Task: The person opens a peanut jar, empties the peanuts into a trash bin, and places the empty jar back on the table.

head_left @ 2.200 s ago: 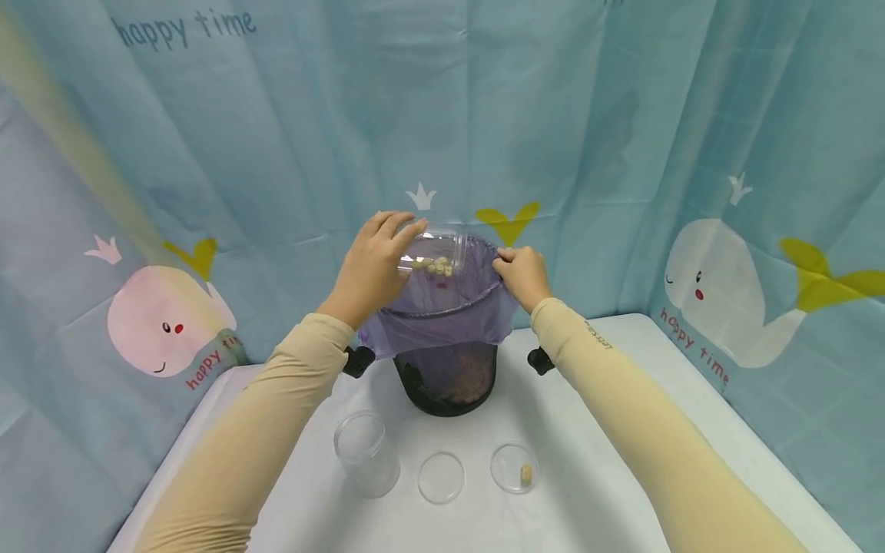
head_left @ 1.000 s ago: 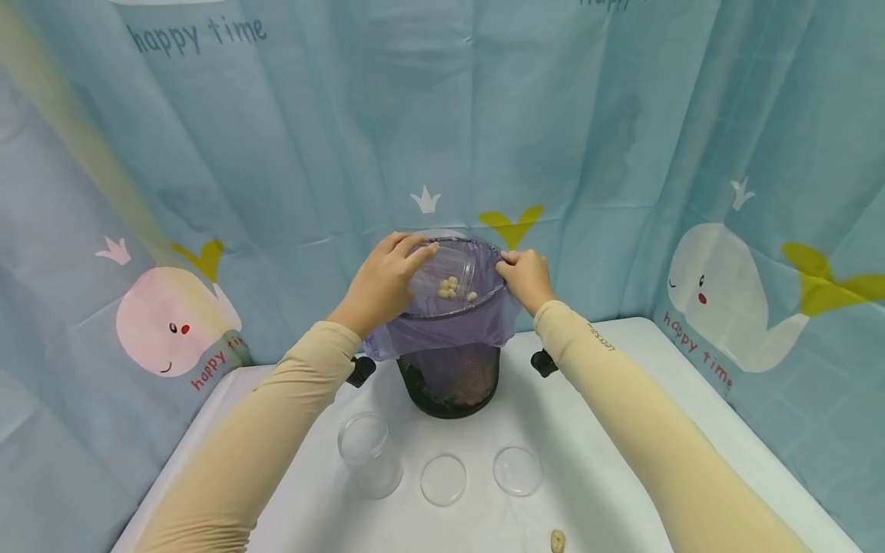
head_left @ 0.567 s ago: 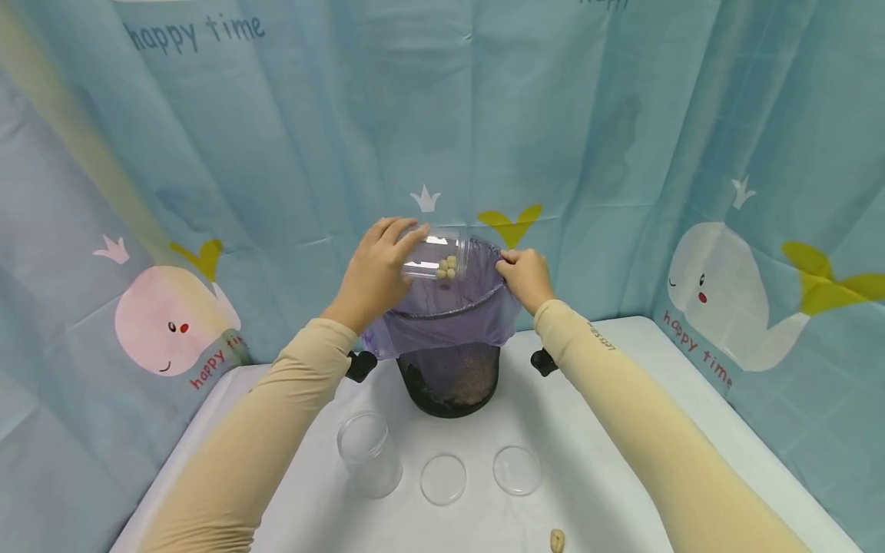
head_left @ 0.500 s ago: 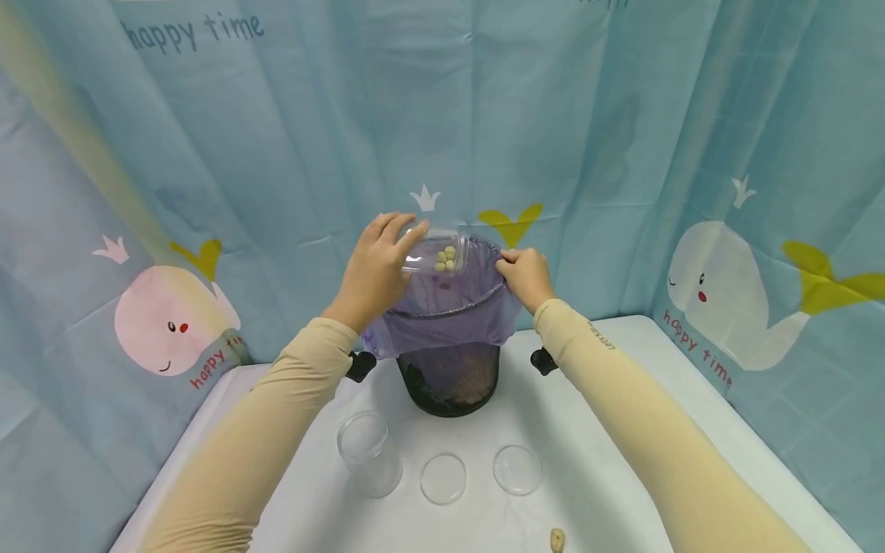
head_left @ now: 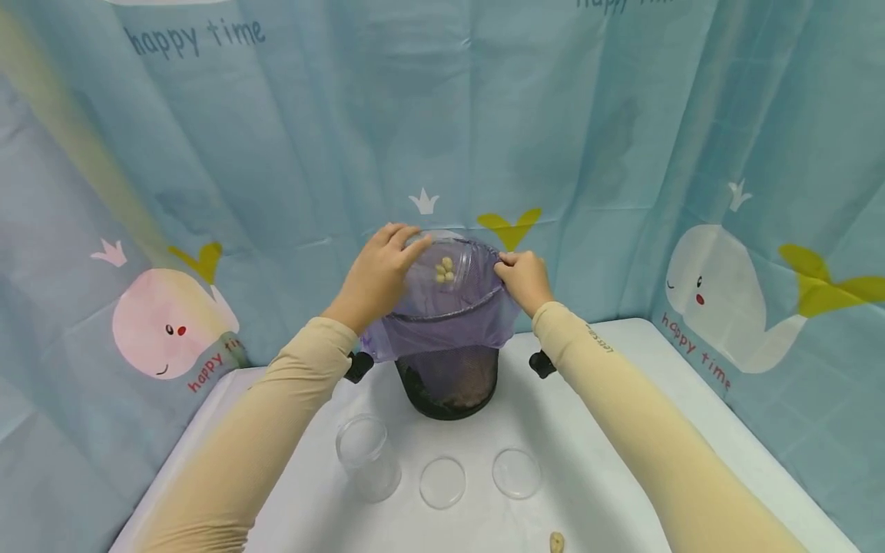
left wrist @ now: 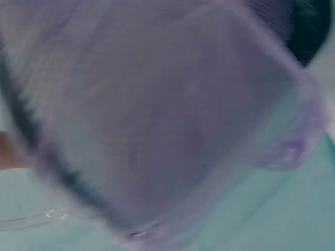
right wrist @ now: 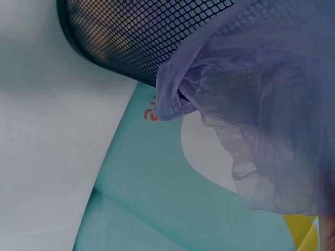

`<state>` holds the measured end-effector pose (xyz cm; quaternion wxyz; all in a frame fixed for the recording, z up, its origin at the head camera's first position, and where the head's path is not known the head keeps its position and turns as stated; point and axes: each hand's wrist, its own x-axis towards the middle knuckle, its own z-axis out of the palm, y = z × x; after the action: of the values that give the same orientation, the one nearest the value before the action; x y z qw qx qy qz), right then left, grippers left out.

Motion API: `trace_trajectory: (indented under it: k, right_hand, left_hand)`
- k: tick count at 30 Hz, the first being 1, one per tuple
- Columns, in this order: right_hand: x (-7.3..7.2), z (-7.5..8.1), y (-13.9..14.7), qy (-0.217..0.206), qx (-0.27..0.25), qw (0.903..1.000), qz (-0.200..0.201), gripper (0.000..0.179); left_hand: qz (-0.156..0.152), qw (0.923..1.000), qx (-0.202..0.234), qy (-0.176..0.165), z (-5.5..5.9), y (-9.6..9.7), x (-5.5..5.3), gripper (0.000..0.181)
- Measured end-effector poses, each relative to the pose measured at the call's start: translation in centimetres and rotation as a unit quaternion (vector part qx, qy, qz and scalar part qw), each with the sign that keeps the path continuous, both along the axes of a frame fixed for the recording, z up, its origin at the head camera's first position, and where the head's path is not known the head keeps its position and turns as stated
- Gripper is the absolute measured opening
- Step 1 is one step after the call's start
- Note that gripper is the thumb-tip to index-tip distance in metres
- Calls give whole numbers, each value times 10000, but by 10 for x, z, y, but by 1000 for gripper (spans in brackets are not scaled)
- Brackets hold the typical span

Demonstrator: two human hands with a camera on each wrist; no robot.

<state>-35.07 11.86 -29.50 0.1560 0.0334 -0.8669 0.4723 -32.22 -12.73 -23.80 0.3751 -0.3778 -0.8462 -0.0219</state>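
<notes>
My left hand (head_left: 379, 273) holds a clear plastic jar (head_left: 427, 257) on its side, mouth to the right, over the opening of a black mesh bin (head_left: 449, 388). Several small pale pieces (head_left: 445, 270) show inside the jar; what they are is too small to tell. A thin purple bag (head_left: 449, 336) lines the bin and folds over its rim. With curled fingers, my right hand (head_left: 525, 278) grips the bag and rim on the right. In the left wrist view the bag is blurred; the right wrist view shows its loose edge (right wrist: 272, 151).
On the white table (head_left: 601, 430), before the bin, a second clear jar (head_left: 373, 465) stands to the left. Two round clear lids lie beside it, a middle lid (head_left: 442, 482) and a right lid (head_left: 517, 474). One pale piece (head_left: 556, 542) lies near the front. A blue curtain (head_left: 332, 153) hangs behind.
My left hand dipped, rose and dipped again with the jar, which holds fewer pieces. A piece on the right lid is gone from there; one lies on the table. My right hand stays put.
</notes>
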Motion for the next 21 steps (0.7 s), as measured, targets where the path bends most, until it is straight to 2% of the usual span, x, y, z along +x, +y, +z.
trace_trajectory:
  k: [3,5,8,11,15,18,21]
  right_hand:
    - [0,0,1,-26,-40,10000,30,37]
    - [0,1,2,-58,-53,10000,36,37]
    - [1,1,2,-71,-29,10000,9,37]
    - [1,1,2,-52,-2,10000,-7,37]
    - [0,1,3,-51,8,10000,-32,37]
    - [-1,1,3,-42,31,10000,-58,37]
    - [-2,1,4,-34,37,10000,-65,37]
  left_hand:
    - [-34,9991,-310,-280,-1,0,-1,63]
    - [3,9993,-253,-288,-1,0,0,64]
    - [20,10000,48,-20,1,-1,0,65]
    - [-77,9998,68,182,2,-1,0,66]
    - [-135,9997,-48,204,2,-1,-1,66]
    - [-37,9994,98,327,2,0,-1,68]
    - [-77,9993,-39,355,-2,1,-3,65]
